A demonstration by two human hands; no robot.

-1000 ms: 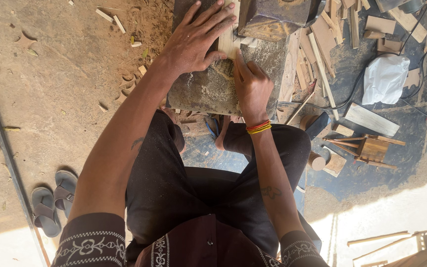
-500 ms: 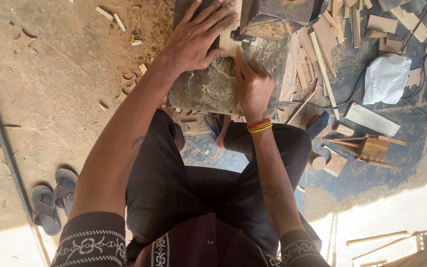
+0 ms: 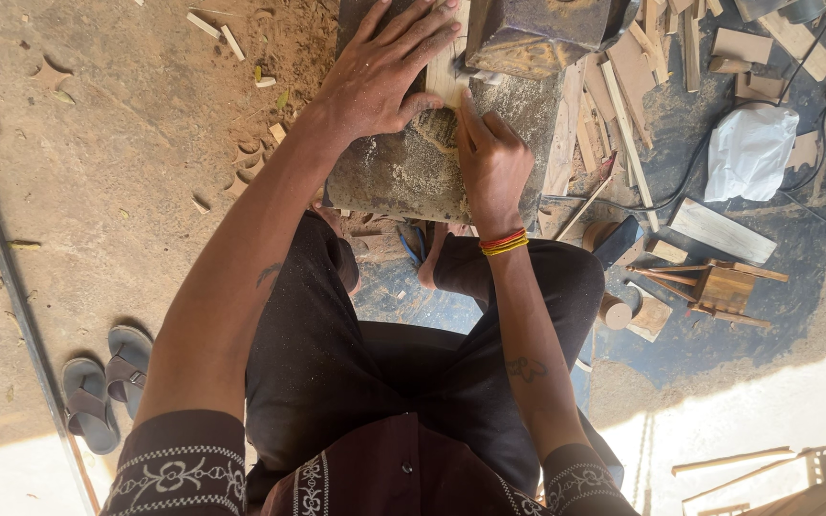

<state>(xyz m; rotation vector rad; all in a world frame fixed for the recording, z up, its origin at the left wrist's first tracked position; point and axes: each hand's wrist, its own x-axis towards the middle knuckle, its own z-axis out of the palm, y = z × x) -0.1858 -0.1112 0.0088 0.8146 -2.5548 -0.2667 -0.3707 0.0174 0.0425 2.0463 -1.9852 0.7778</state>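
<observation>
I sit over a sawdust-covered metal machine table (image 3: 403,177). My left hand (image 3: 384,72) lies flat, fingers spread, pressing a pale wooden board (image 3: 446,76) onto the table. My right hand (image 3: 491,158) rests beside it with fingers together on the board's near end, next to the dark metal machine housing (image 3: 537,33). Red and yellow bangles (image 3: 504,242) circle my right wrist. The board's far end is hidden behind the housing.
Wood offcuts (image 3: 623,76) lie piled to the right, with a white plastic bag (image 3: 749,151), a black cable (image 3: 681,186) and a small wooden stool frame (image 3: 719,287). A pair of grey sandals (image 3: 107,382) lies on the dirt floor at left. Scattered chips (image 3: 231,38) dot the ground.
Both hands stay on the board; my right hand has shifted slightly along it toward the housing. Nothing else has moved.
</observation>
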